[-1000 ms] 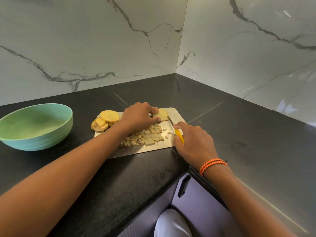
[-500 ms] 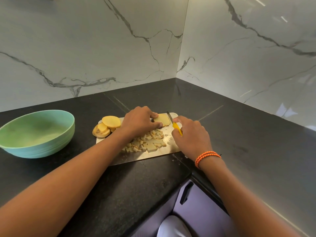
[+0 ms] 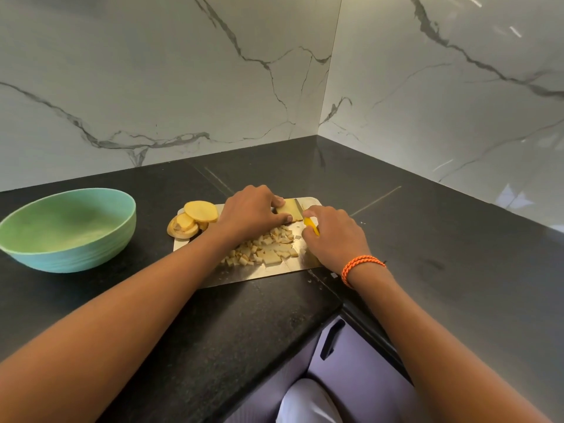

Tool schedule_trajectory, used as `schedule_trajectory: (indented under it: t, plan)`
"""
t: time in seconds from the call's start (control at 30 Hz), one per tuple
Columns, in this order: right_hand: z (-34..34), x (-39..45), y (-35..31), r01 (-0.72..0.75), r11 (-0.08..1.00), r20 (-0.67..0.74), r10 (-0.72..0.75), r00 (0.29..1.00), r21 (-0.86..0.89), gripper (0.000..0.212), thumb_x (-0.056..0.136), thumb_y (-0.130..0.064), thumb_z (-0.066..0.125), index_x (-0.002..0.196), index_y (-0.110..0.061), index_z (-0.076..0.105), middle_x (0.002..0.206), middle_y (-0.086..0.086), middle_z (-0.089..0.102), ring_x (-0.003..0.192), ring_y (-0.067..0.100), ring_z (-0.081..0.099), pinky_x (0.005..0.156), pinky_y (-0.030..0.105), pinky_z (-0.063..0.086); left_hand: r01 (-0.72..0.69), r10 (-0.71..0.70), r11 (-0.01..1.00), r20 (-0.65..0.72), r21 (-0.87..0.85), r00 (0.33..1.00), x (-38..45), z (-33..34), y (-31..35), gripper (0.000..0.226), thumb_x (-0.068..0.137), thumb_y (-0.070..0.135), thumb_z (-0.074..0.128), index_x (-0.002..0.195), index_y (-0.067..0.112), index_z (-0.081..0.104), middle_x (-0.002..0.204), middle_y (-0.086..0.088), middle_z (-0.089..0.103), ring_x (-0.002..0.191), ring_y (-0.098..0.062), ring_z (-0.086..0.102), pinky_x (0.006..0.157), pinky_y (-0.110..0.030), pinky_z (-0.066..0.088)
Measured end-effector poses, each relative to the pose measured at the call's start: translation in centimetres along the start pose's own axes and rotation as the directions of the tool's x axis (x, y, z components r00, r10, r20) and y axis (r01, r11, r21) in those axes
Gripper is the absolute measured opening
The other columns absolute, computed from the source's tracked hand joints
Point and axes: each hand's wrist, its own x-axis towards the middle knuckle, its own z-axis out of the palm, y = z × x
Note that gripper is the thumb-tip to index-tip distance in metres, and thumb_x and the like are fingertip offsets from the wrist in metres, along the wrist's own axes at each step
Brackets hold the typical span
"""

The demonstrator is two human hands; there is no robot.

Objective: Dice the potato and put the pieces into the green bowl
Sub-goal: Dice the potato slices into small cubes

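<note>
i see a black speckled stone counter [image 3: 427, 239], l-shaped w/ a corner at the back. on it: a green round bowl w/ teal outside [image 3: 68, 228] at left, and a shiny rectangular metal cutting board [image 3: 262, 271] just right of it, near the front edge.

Black speckled table [image 3: 442, 239] fills the middle of the frame, white grey-veined marble walls [image 3: 152, 71] across the top, and a lilac cabinet door [image 3: 360, 361] sits lower right.
</note>
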Motion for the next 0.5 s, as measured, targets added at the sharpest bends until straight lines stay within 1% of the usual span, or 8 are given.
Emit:
schedule_trajectory:
  t: [0.1,0.2,0.3,0.37,0.43,0.5]
  plan:
    - [-0.4,-1.8,0.4,0.004,1.0,-0.001,-0.004,1.0,0.001,0.038,0.098,-0.036,0.053,0.135,-0.033,0.059,0.112,0.003,0.067,0.1,0.025,0.062,0.084,0.041,0.052,0.021,-0.02,1.0,0.016,-0.002,1.0,0.0,0.0,0.1,0.054,0.089,0.062,0.074,0.132,0.03,0.072,0.134,0.013,0.07,0.084,-0.006,0.061,0.06,-0.02,0.04]
    - [-1.1,-3.5,1.2,0.008,1.0,0.001,-0.008,1.0,0.005,0.038,0.097,-0.038,0.055,0.134,-0.034,0.059,0.09,-0.001,0.066,0.081,0.019,0.062,0.076,0.039,0.056,0.028,-0.028,1.0,0.018,-0.01,0.999,-0.1,0.0,0.0,0.054,0.089,0.061,0.074,0.134,0.031,0.071,0.136,0.012,0.07,0.084,-0.006,0.061,0.066,-0.023,0.048]
    - [-1.5,-4.7,2.1,-0.011,1.0,0.002,0.01,1.0,0.02,0.039,0.097,-0.04,0.057,0.137,-0.035,0.058,0.093,-0.001,0.067,0.077,0.016,0.062,0.073,0.038,0.059,0.029,-0.028,0.999,0.022,-0.028,0.999,-0.1,0.1,-0.1,0.055,0.09,0.061,0.074,0.135,0.03,0.07,0.136,0.011,0.07,0.087,-0.006,0.062,0.073,-0.025,0.053]
    - [-1.6,-4.9,2.5,-0.01,1.0,-0.008,0.011,1.0,0.019,0.04,0.098,-0.04,0.058,0.137,-0.035,0.057,0.091,0.0,0.067,0.074,0.016,0.062,0.071,0.036,0.059,0.024,-0.023,0.999,0.018,-0.036,1.0,-0.1,0.1,-0.2,0.055,0.09,0.061,0.074,0.135,0.03,0.07,0.136,0.01,0.07,0.088,-0.006,0.062,0.075,-0.026,0.055]
    - [-1.6,-4.8,2.3,-0.014,0.999,-0.004,0.014,1.0,0.036,0.039,0.098,-0.039,0.057,0.136,-0.035,0.057,0.091,0.001,0.066,0.074,0.017,0.061,0.069,0.034,0.056,0.019,-0.018,0.999,0.014,-0.043,1.0,-0.1,0.0,-0.2,0.055,0.09,0.06,0.074,0.136,0.03,0.07,0.136,0.01,0.07,0.089,-0.006,0.062,0.075,-0.026,0.054]
    - [-1.4,-4.4,1.9,-0.012,0.999,-0.004,0.013,1.0,0.044,0.038,0.098,-0.039,0.056,0.136,-0.036,0.057,0.091,0.001,0.066,0.074,0.018,0.06,0.069,0.035,0.056,0.012,-0.011,0.999,0.007,-0.042,1.0,-0.1,0.1,-0.2,0.055,0.09,0.06,0.074,0.135,0.03,0.07,0.136,0.01,0.07,0.092,-0.008,0.065,0.074,-0.026,0.052]
